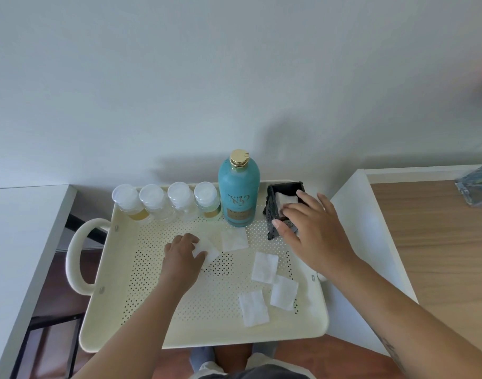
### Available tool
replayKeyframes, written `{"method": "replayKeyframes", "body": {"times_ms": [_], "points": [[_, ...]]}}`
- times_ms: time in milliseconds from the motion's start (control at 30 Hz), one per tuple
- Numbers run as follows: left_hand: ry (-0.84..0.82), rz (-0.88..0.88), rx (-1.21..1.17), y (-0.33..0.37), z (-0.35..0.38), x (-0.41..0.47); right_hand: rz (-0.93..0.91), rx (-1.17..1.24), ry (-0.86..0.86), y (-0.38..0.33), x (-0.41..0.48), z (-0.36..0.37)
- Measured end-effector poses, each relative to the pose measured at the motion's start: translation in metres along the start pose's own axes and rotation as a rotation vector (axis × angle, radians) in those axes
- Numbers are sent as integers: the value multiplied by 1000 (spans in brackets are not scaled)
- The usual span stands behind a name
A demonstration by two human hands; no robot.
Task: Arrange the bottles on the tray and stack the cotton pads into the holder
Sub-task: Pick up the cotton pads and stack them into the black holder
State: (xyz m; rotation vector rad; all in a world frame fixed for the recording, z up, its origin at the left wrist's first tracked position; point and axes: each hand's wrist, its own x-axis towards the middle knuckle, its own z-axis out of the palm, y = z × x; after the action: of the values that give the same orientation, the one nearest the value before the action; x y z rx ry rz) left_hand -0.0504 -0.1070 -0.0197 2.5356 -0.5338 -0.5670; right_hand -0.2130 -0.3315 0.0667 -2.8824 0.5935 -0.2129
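Both busy: left hand [183,251] pinches a cotton pad [207,250]; right hand [311,228], fingers spread, half-hides the holder [275,203].

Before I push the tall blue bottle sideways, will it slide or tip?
The blue bottle looks tall and narrow, so a push near its gold cap would probably tip it. It seems full-sized, likely heavy. Pushed low, it may slide on the tray.

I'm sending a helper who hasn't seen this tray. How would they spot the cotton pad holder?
Find the cream tray. Along its far edge stand bottles, ending with a tall teal bottle. The holder is right of it: the only black, square, open-topped box.
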Motion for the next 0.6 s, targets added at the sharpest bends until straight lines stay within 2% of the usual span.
{"method": "replayKeyframes", "body": {"times_ms": [100,267,467,600], "points": [[25,-22,-99,-3,-2,-1,-7,26,11,1,1,1],[63,-114,-305,-5,-8,-8,-21,109,178,2,-3,1],[-8,-163,-625,12,-22,-20,-12,45,84,3,-2,6],[-76,-79,-734,35,-34,-30,-16,125,149,-1,-4,-1]]}}
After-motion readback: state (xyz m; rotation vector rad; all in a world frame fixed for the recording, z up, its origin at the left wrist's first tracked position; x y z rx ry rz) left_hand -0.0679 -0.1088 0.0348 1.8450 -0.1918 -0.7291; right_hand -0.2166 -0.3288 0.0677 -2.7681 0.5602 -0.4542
